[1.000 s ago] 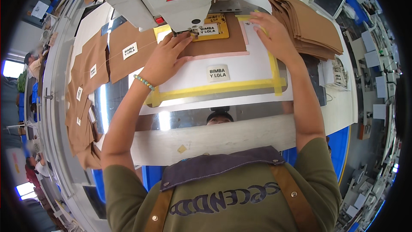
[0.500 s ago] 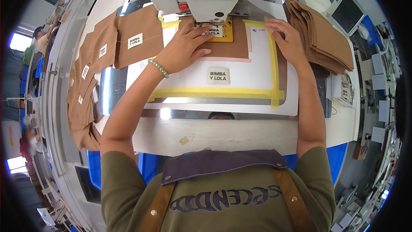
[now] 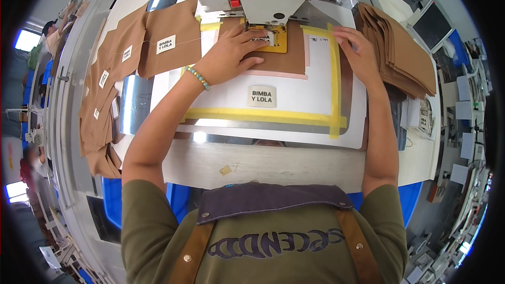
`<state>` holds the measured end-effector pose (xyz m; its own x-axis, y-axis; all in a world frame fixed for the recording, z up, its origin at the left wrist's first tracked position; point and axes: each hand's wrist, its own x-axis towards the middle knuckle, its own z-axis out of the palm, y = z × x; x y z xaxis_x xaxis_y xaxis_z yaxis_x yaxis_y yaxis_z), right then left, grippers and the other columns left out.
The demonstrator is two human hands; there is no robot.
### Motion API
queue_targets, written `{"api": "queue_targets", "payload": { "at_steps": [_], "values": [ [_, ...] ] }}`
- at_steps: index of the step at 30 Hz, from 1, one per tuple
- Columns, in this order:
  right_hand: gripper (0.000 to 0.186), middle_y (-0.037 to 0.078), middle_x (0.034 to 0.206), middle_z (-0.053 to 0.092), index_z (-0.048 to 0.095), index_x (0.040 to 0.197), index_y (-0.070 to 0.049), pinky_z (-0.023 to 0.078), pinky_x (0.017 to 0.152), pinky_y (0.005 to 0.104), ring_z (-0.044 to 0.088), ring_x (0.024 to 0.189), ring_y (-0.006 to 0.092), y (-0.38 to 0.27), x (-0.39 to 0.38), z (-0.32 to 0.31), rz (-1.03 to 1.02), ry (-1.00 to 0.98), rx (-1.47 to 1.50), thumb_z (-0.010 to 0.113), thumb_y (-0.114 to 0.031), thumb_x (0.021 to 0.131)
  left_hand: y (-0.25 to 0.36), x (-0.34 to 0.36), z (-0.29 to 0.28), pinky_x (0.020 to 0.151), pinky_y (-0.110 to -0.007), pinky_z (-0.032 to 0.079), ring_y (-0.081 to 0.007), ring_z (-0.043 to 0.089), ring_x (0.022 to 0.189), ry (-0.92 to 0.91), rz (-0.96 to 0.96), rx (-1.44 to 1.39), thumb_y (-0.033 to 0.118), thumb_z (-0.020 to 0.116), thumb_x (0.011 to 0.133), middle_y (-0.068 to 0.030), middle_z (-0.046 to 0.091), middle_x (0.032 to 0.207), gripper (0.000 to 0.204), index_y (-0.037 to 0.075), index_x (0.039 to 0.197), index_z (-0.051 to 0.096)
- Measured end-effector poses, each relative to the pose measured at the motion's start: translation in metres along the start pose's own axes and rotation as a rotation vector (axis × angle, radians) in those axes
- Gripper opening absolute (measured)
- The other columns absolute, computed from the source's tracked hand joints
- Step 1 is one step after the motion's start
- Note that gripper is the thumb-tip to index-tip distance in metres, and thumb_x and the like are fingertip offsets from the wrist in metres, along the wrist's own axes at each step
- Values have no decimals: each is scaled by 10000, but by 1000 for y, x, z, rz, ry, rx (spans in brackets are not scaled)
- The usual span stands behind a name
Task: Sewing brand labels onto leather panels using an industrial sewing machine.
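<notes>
Brown panels (image 3: 171,63) look matt, the tabletop plate (image 3: 222,139) glossy.

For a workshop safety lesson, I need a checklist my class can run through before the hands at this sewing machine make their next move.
1. Left hand clear of the machine head: not ok, fingers reach the yellow frame beneath it.
2. Right hand clear of the head: ok, off to the right.
3. Loose label away from the frame: ok, nearer the person.
4. Labelled panel at left free of thread: not ok, thin thread crosses it.
5. Needle raised: cannot tell.
</notes>
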<state>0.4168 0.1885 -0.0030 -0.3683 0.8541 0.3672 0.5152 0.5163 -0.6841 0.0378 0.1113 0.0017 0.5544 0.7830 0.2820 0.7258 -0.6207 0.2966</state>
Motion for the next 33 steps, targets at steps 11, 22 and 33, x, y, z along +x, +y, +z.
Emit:
{"api": "queue_targets", "payload": {
  "at_steps": [11,22,33],
  "values": [
    [202,128,1306,768,780,1191,28,536,1041,354,714,1194,261,-1,4,-3,16,27,58,672,-92,1070,0,2,-4,1231,-467,425,-336,534,1415,8,-1,-27,215,764,1005,-60,626,1579,386,105,1376,751],
    [193,124,1285,776,775,1188,34,551,1029,352,720,1189,247,-14,-8,-1,13,54,68,667,-63,1061,-1,-1,-10,1215,-479,458,-373,546,1423,47,-18,34,300,744,1036,-103,681,1497,409,95,1389,752],
    [241,125,1378,745,783,1249,-20,531,1109,398,678,1276,297,-53,-17,18,-184,-77,15,661,-82,1051,-20,-24,-15,1234,-485,438,-423,505,1473,110,-100,-32,304,776,1010,-211,622,1520,578,27,1500,645]
  ]
}}
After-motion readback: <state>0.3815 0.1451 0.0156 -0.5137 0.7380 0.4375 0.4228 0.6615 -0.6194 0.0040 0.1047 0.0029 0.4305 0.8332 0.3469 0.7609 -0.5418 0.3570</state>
